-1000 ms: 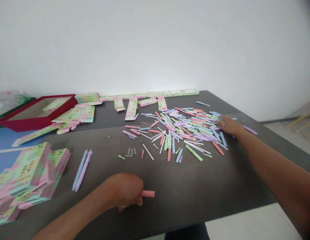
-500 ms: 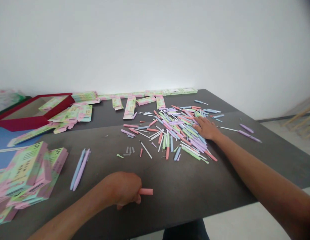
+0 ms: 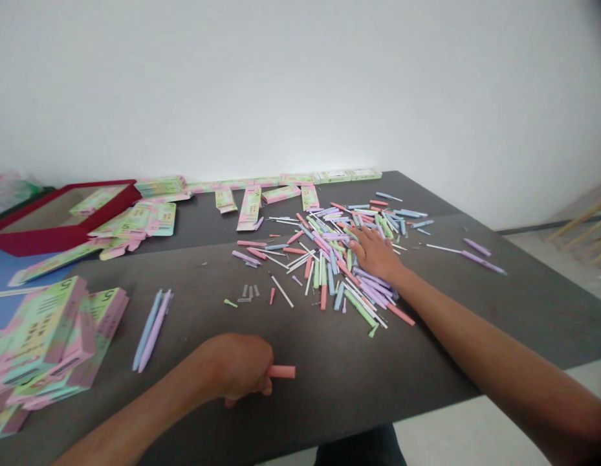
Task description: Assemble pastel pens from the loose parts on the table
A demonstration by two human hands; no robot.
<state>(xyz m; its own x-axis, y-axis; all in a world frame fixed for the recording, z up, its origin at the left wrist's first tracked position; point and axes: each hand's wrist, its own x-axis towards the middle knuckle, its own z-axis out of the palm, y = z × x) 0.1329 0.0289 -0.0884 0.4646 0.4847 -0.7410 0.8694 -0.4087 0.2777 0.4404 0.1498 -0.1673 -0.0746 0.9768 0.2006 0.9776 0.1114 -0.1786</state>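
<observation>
My left hand (image 3: 244,367) is closed around a pink pen barrel (image 3: 283,371), whose end sticks out to the right above the front of the table. Farther off, my right hand (image 3: 375,254) lies palm down on a heap of pen parts (image 3: 324,249), fingers stretched out and partly hidden among the pieces. Pink, green, blue and purple barrels mix there with thin white refills. Left of my left hand lie two assembled pens, one blue (image 3: 147,329) and one purple (image 3: 155,331), side by side.
Printed pen boxes (image 3: 48,330) are piled at the left. Behind them stands a red box (image 3: 72,231) beside flattened cartons (image 3: 135,221). More cartons line the wall. Small clear caps (image 3: 246,291) lie near the heap, and a purple pen part with a refill (image 3: 482,262) lies at the right.
My right hand has moved left across the heap, shifting several pen parts under it. My left hand keeps the pink barrel in nearly the same place.
</observation>
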